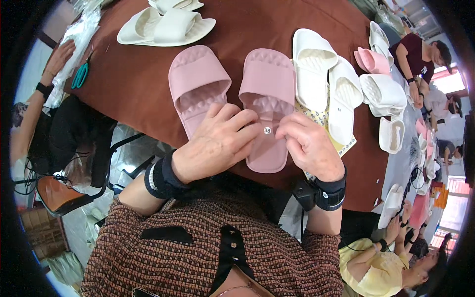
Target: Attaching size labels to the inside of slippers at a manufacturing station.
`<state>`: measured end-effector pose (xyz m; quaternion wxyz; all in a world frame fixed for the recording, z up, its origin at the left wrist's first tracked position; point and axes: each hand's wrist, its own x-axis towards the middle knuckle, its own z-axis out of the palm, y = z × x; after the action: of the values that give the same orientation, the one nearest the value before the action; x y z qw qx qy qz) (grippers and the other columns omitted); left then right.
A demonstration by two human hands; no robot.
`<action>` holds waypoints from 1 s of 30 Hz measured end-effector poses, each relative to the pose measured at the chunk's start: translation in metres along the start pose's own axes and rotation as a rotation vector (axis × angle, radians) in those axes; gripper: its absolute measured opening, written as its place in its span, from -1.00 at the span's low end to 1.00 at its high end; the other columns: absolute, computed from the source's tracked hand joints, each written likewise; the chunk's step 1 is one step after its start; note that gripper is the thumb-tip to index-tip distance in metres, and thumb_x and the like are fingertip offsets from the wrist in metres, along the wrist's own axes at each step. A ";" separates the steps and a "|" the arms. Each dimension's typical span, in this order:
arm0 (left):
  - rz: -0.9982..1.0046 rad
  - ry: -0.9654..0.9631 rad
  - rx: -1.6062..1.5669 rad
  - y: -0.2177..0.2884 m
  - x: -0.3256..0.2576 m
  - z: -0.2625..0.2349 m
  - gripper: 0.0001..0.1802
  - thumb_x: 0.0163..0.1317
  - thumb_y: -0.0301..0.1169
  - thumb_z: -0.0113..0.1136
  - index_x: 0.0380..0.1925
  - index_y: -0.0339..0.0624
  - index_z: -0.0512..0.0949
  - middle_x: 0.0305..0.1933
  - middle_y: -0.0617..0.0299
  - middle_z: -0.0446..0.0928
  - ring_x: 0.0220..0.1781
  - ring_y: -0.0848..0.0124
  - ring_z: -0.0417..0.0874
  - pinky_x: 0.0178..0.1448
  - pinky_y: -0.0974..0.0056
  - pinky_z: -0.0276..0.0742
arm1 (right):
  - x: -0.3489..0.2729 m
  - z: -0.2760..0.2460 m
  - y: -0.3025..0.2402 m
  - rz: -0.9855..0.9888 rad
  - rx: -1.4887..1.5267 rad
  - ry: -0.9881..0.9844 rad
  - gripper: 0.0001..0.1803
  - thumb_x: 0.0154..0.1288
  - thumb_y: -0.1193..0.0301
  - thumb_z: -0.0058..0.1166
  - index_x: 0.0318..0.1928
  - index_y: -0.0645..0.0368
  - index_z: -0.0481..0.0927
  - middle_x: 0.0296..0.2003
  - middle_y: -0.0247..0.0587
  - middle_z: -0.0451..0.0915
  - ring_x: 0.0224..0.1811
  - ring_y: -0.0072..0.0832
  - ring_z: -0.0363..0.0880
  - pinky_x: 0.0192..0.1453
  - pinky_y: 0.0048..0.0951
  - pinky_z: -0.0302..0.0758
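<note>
Pink slipper [267,106], right one of 2 pink slides, sole-down on brown table [128,84], heel toward person. Small round white sticker [267,130] sits on its footbed near heel. Left hand [217,141] lies flat over heel, fingers spread, overlapping second pink slipper [198,86] just left. Right hand [309,143] has fingertips pinched together at sticker edge, nothing clamped. White slippers [326,84] just right of pink slipper. Step, as judged: sticker being pressed down. Next move calls for firm rub, sticker kept centred.
</note>
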<state>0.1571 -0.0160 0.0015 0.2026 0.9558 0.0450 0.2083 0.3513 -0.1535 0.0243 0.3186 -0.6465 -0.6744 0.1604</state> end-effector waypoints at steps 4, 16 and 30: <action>0.022 0.013 0.053 -0.001 -0.001 0.004 -0.54 -0.02 -0.45 0.34 -0.02 -0.06 0.60 0.06 0.22 0.48 0.07 0.16 0.48 0.16 0.10 0.39 | -0.005 -0.001 -0.007 0.017 -0.055 0.000 -0.87 0.12 0.63 0.02 -0.30 0.23 0.55 -0.26 -0.08 0.55 -0.18 -0.04 0.58 -0.10 -0.17 0.54; 0.090 0.064 0.076 -0.002 0.002 -0.002 -0.57 0.00 -0.46 0.29 -0.03 -0.06 0.62 -0.03 0.22 0.52 -0.01 0.19 0.51 0.12 0.12 0.40 | -0.016 -0.004 -0.027 0.032 -0.172 0.063 -0.80 0.13 0.68 0.01 -0.22 0.25 0.57 -0.17 -0.06 0.60 -0.10 -0.04 0.60 -0.02 -0.18 0.56; -0.371 0.404 0.092 -0.061 -0.057 -0.060 -0.50 0.16 -0.45 0.31 0.14 -0.27 0.51 0.21 -0.11 0.45 0.26 -0.06 0.45 0.36 0.04 0.35 | 0.022 -0.035 -0.029 0.073 -0.313 0.005 -0.63 0.21 0.59 0.11 0.06 0.26 0.52 -0.07 -0.01 0.60 -0.15 -0.10 0.62 0.02 -0.27 0.56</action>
<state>0.0804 0.0522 0.0055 0.1807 0.8785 0.2679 0.3519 0.3525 -0.1418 0.0734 0.2095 -0.7127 -0.6665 0.0631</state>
